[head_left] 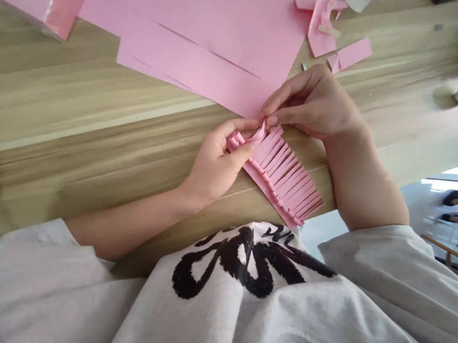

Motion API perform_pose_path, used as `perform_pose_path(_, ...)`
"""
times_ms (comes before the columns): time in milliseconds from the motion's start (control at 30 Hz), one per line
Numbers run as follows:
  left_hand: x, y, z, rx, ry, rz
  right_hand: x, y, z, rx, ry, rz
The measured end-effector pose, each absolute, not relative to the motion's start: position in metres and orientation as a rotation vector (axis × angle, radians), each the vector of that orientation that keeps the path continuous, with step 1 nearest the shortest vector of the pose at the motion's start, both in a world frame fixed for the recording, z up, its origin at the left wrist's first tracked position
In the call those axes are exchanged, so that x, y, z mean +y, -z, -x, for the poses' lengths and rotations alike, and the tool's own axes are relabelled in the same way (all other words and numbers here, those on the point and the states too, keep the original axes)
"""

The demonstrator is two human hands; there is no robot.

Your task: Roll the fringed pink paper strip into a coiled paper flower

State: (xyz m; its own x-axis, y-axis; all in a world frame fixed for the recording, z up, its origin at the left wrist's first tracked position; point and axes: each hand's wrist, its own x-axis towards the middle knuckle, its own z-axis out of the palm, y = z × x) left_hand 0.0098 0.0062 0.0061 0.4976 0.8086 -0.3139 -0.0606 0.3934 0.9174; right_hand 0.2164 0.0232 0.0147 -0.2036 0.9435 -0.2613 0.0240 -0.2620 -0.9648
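One fringed pink paper [294,177] was held just right of the frame's center, its upper end pinched by the left hand [215,165], apparently for steadiness, while the right hand [323,105] gripped a narrow strand [263,129], seemingly for fine control.

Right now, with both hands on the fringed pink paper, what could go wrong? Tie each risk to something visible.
The fringed pink paper is cut into narrow strips, so one might tear where the right hand pinches. Its lower end lies close to the shirt, so leaning in could bend it. The larger pink sheets lie just beyond the fingertips of the left hand and right hand, and might get nudged.
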Motion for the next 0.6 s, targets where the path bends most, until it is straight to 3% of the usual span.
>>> perform_pose_path(600,0.0042,-0.0057,-0.0083,0.935,-0.598,-0.857,0.0283,-0.0128,-0.2181,-1.268,-1.650,1.262)
